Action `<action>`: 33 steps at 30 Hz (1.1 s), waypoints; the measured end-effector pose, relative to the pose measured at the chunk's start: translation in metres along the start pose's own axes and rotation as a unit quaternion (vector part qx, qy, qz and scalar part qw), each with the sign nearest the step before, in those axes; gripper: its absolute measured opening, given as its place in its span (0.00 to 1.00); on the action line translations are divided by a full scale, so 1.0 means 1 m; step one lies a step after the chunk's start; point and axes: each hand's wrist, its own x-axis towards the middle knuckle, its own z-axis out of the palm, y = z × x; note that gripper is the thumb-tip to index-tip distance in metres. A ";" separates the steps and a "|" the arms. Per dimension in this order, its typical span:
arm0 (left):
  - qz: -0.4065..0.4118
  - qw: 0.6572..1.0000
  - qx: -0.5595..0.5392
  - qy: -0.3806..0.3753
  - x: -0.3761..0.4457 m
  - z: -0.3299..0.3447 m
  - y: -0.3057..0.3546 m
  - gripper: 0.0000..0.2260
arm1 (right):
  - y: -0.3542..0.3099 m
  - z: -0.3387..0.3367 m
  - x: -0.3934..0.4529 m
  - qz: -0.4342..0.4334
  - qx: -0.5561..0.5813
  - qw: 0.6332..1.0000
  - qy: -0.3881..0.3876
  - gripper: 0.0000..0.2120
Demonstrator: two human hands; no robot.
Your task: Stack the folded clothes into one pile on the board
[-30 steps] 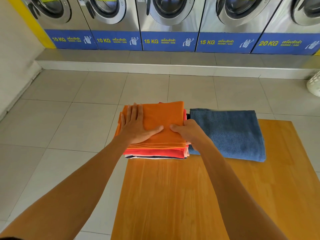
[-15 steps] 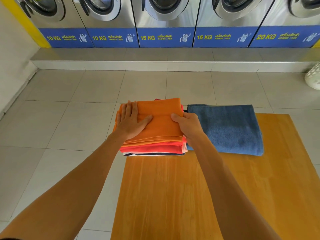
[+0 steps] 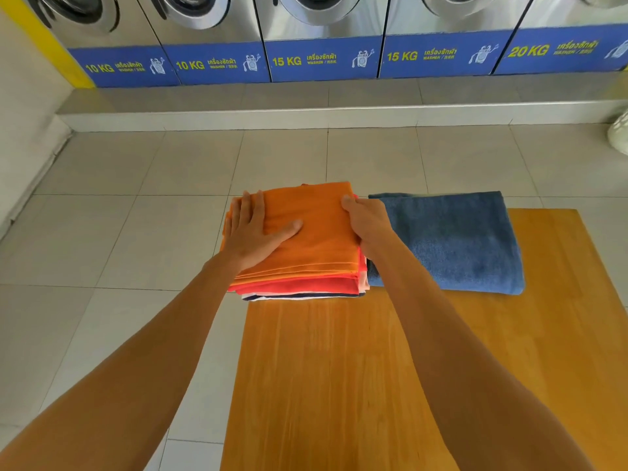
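Observation:
A pile of folded clothes sits at the far left corner of the wooden board [image 3: 339, 385]. Its top piece is an orange cloth [image 3: 319, 229], with red [image 3: 306, 287] and white-and-navy layers under it. My left hand [image 3: 255, 232] lies flat on the orange cloth, fingers spread. My right hand [image 3: 368, 226] clasps the pile's right edge, thumb on top and fingers down its side. A folded blue towel [image 3: 458, 243] lies on the board just right of the pile, touching my right hand.
A row of washing machines [image 3: 323, 39] on a raised step [image 3: 306, 113] stands beyond the tiled floor [image 3: 136, 232]. A white basket [image 3: 620, 134] shows at the right edge. The near part of the board is bare wood.
My right hand has slid farther along the pile's right edge, away from me. My left hand stays flat on the orange cloth. The view has shifted slightly.

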 end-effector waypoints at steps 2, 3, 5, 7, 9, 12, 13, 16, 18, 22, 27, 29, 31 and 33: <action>-0.002 1.000 -0.002 0.005 0.002 0.001 0.001 0.43 | 0.005 0.000 0.001 -0.006 0.015 1.000 0.011 0.10; -0.002 1.000 0.007 0.008 0.003 0.002 0.000 0.41 | 0.010 0.000 0.001 0.001 0.013 1.000 0.016 0.11; 0.002 1.000 0.030 0.008 0.004 0.003 0.000 0.40 | 0.020 -0.002 0.001 0.023 0.009 1.000 0.012 0.11; 0.004 0.999 0.038 0.006 0.004 0.004 0.000 0.41 | 0.022 -0.006 0.001 0.023 -0.002 1.000 0.005 0.11; 0.000 0.999 0.036 0.005 0.004 0.003 0.001 0.43 | 0.020 -0.012 0.004 0.012 -0.016 1.000 0.011 0.10; 0.002 0.999 0.040 0.015 0.004 0.005 0.002 0.44 | 0.024 -0.021 0.004 0.000 -0.042 0.999 0.017 0.15; 0.006 0.999 0.045 0.027 0.002 0.006 0.001 0.45 | 0.026 -0.023 0.002 -0.003 -0.047 0.999 0.016 0.14; 0.016 0.998 0.034 0.055 -0.007 0.008 -0.003 0.46 | 0.031 -0.028 -0.008 -0.004 -0.041 0.999 -0.001 0.11; 0.009 0.998 0.013 0.068 -0.018 0.006 -0.008 0.45 | 0.034 -0.033 -0.016 -0.013 -0.042 0.999 -0.016 0.10; 0.010 0.998 0.004 0.054 -0.042 0.007 -0.039 0.45 | 0.043 -0.046 -0.036 -0.030 -0.094 0.995 -0.031 0.06; -0.036 0.997 -0.042 0.050 -0.077 -0.001 -0.052 0.35 | 0.049 -0.051 -0.062 -0.053 -0.143 0.988 -0.005 0.07; -0.046 0.996 -0.044 0.058 -0.093 -0.006 -0.050 0.24 | 0.049 -0.050 -0.076 -0.079 -0.180 0.980 0.005 0.08; -0.043 0.995 -0.043 0.082 -0.107 -0.007 -0.053 0.21 | 0.049 -0.046 -0.093 -0.103 -0.206 0.973 0.013 0.08; -0.055 0.995 -0.035 0.076 -0.116 -0.014 -0.050 0.19 | 0.048 -0.040 -0.112 -0.129 -0.225 0.965 0.030 0.08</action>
